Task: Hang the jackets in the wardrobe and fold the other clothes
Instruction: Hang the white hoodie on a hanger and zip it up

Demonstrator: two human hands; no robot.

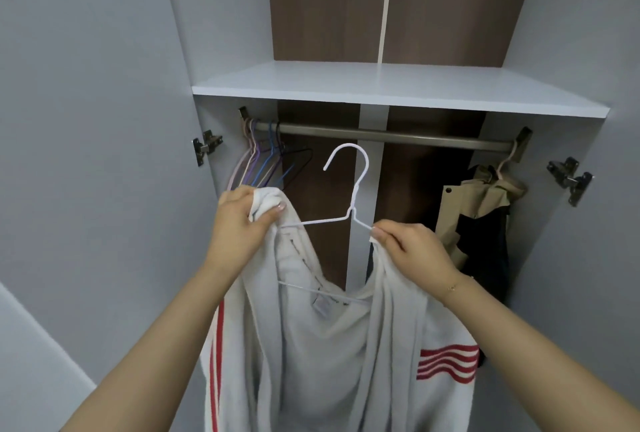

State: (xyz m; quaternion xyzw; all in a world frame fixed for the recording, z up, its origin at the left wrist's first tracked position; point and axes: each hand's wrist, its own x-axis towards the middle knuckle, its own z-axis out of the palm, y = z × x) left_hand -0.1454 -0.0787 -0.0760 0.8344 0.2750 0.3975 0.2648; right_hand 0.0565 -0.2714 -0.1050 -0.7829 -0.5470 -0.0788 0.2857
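Head view cuts off the lower part of the white fleece jacket with red stripes [332,362] at the bottom edge, so its hem is out of sight. Much of the thin white wire hanger [349,189] is buried in the cloth: only its hook, neck, part of each shoulder and a stretch of its bottom bar show. The bunch of coloured wire hangers [263,161] at the left end of the grey metal rail [398,135] overlaps too much to count. A beige and dark jacket [478,224] hangs crumpled at the rail's right end, its shape hard to read.

The white jacket hangs between the 2 hands, in front of the open wardrobe and below the rail. The left hand [239,224] grips a wad of the jacket's shoulder over the hanger's left arm. The right hand [412,244] pinches jacket cloth at the hanger's right arm. The hands are apart, with the hanger's hook rising free between them, below the white wardrobe shelf [398,85].
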